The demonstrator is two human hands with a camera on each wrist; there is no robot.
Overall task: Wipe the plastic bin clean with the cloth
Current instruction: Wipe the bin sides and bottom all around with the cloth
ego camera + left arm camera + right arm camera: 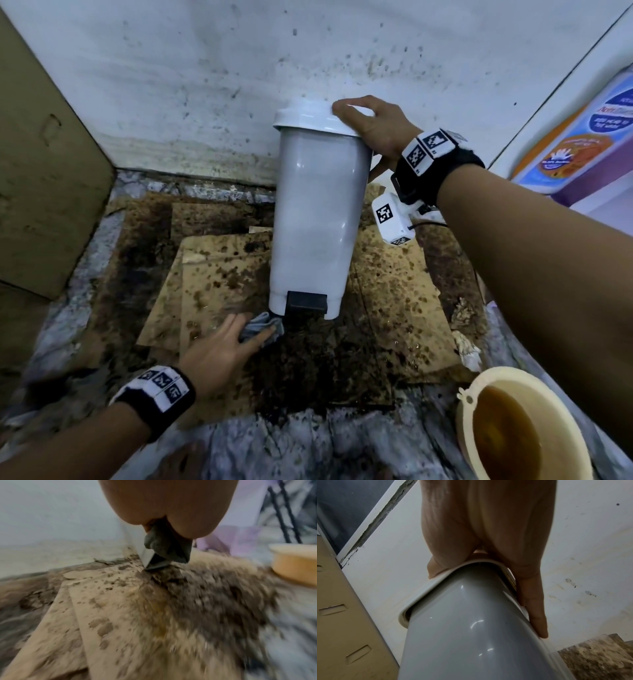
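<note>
Against the stained white wall (171,85), on spotted cardboard (219,274) spread over the floor, stands the plastic bin (315,219), grey-bodied with a white lid (308,118) and a black pedal (306,301) at its foot. Its long axis runs near upright, seemingly leaning a little; I cannot tell whether the base sits flat. The right hand (373,126) steadies it from above, fingers laid over the lid and thumb down the side below the rim, a clasping grip on the bin's top. The left hand (219,346) is low at the front, its fingers holding a bunched grey cloth (265,327) against the bin's bottom corner, just left of the pedal; the left wrist view shows the cloth (168,547) meeting the bin's lower edge where it comes down to the cardboard. So the unwiped body lies up and away from the cloth hand, along the bin's length, and the left hand is the nearer one for wiping. A cream basin (479,387) of brownish water sits to the right, well apart. A cardboard box (44,171) stands at the left.
</note>
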